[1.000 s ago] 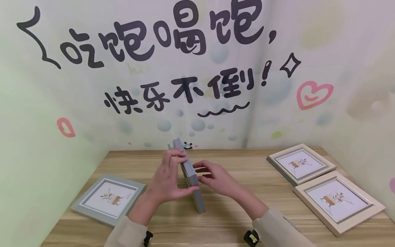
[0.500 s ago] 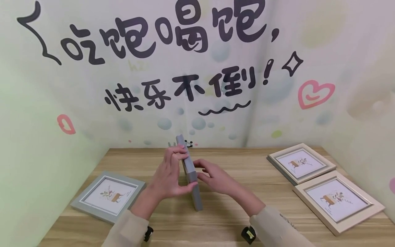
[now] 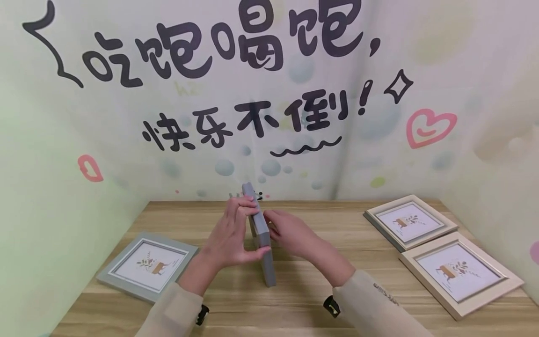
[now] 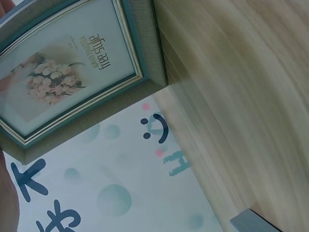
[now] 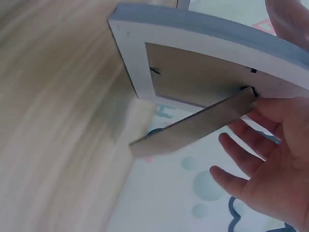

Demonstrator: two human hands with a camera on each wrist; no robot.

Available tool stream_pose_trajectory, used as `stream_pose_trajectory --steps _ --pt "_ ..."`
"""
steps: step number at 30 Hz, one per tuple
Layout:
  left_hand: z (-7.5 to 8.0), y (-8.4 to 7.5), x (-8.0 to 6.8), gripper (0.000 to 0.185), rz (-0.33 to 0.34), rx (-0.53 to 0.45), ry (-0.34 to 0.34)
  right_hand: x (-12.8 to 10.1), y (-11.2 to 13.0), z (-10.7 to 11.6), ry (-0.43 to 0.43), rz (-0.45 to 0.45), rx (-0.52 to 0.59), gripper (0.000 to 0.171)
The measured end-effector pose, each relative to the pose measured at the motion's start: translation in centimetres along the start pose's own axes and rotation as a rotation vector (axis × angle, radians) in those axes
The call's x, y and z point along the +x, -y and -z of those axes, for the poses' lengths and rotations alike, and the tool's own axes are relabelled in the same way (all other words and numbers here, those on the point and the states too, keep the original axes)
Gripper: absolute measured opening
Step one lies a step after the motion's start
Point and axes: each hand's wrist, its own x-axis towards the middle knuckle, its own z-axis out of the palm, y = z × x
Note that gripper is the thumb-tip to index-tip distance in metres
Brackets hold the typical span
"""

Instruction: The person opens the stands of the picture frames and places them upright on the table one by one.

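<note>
A grey picture frame [image 3: 262,225] stands on edge at the middle of the table, seen edge-on in the head view. My left hand [image 3: 227,236] grips it, fingers over the upper edge and thumb on the near side. Its front, with a bouquet picture [image 4: 55,79] under the pane, shows in the left wrist view. Behind it, my right hand [image 3: 294,234] pinches the hinged end of the stand leg [image 5: 193,123], which juts out from the brown backing board [image 5: 193,72]. The lower fingers of that hand are spread away from the leg in the right wrist view.
A second grey picture frame [image 3: 112,275] lies flat at the left of the wooden table [image 3: 236,309]. At the right lie two cream picture frames [image 3: 459,304], the farther one [image 3: 381,209] on something grey. A printed wall sheet [image 3: 202,173] hangs behind the table.
My right fingers have curled in and moved closer to the back of the frame. The held frame has shifted slightly. My left hand keeps its grip, and the frames lying flat stay put.
</note>
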Motion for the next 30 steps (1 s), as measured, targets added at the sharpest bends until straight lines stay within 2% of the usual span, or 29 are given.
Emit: stream_pose_trajectory --steps 6,12,18,25,30 --pt "0.18 -0.07 0.07 0.072 -0.008 0.031 -0.006 0.33 0.54 0.56 0.013 0.009 -0.055 0.011" --pt "0.26 -0.21 0.23 0.070 -0.014 0.039 -0.013 0.48 0.60 0.69 -0.025 0.018 -0.084 0.009" --pt "0.39 -0.29 0.14 0.069 -0.005 0.012 -0.006 0.58 0.59 0.46 -0.030 -0.029 -0.010 0.008" --pt "0.50 -0.15 0.21 0.070 -0.018 -0.006 -0.004 0.29 0.10 -0.05 -0.057 0.012 -0.044 0.010" --pt "0.39 -0.24 -0.06 0.071 -0.007 -0.008 0.007 0.01 -0.14 -0.25 -0.026 0.011 0.004 0.006"
